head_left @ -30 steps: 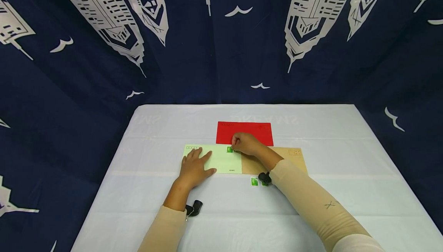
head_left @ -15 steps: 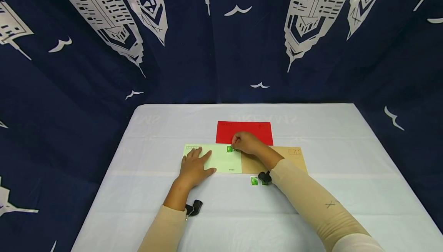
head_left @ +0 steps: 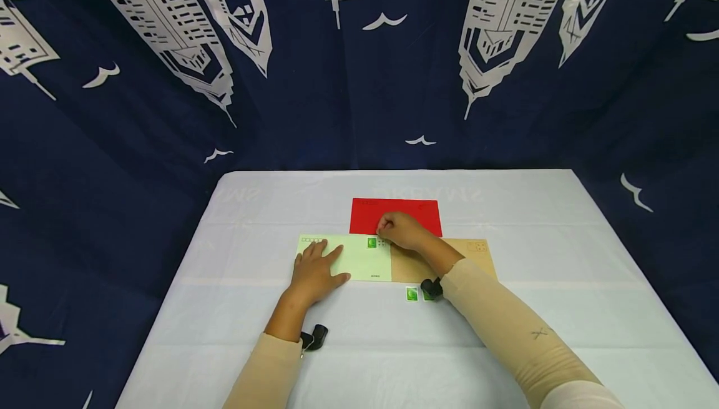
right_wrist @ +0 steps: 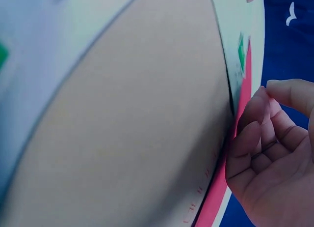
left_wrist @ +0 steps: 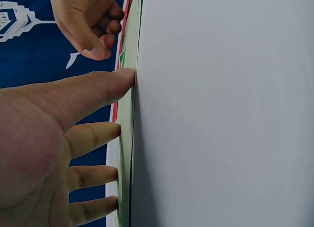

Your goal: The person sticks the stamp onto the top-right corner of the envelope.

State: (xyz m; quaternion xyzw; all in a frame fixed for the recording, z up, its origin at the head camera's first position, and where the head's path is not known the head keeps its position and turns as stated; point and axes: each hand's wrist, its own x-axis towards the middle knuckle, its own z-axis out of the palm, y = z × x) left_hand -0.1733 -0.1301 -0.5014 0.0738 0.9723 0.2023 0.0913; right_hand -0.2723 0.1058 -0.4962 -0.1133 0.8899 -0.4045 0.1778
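Note:
On the pale green envelope (head_left: 365, 265) the left hand (head_left: 316, 275) rests with spread fingers. Its straight thumb and fingertips also press the envelope in the left wrist view. A green stamp (head_left: 372, 243) lies near the envelope's upper right corner, beside printed small squares. Just right of that stamp, the right hand (head_left: 403, 231) hovers with curled fingers over the edges of the red envelope (head_left: 367, 212) and brown envelope (head_left: 466, 253). In the right wrist view, its thumb and index tips meet, apart from the stamp (right_wrist: 241, 52), with nothing visible between them.
Below the envelopes lies a loose green stamp (head_left: 412, 294); a second stamp (head_left: 429, 296) is partly covered by the right wrist camera (head_left: 431, 288). A white cloth covers the table (head_left: 253, 221). Behind hangs a dark blue curtain (head_left: 348, 97) with white building prints.
The right hand has shifted slightly up and right from the stamp on the green envelope, so more of the printed squares shows. The left hand keeps its place.

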